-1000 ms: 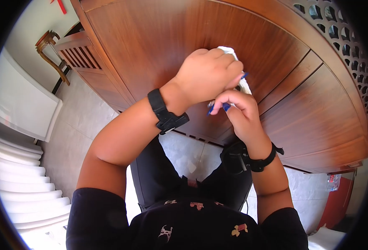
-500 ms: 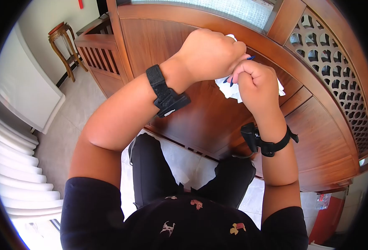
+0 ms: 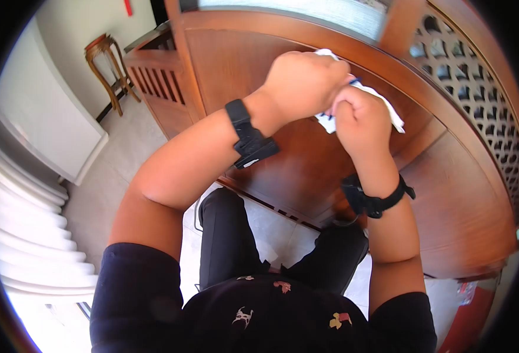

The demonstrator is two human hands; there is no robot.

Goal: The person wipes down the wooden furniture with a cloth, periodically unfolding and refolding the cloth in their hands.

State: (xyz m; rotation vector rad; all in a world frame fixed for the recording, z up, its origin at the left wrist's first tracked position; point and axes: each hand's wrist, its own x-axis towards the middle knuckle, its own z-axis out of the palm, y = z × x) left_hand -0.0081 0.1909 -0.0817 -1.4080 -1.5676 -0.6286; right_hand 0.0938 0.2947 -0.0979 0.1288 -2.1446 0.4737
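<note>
Legible text: none.
Left wristband (image 3: 248, 138): pale patch, too small to read.
Shirt (image 3: 265, 335): small coloured figures, without readable lettering.
Red strip (image 3: 128, 7): cut off by the view's edge, characters indiscernible.

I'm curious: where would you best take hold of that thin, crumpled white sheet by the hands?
Probably by the loose corner of the crumpled white sheet, pinched from the person's right. That corner sticks out past the right hand, while this hand and the left hand cover much of the middle.
</note>
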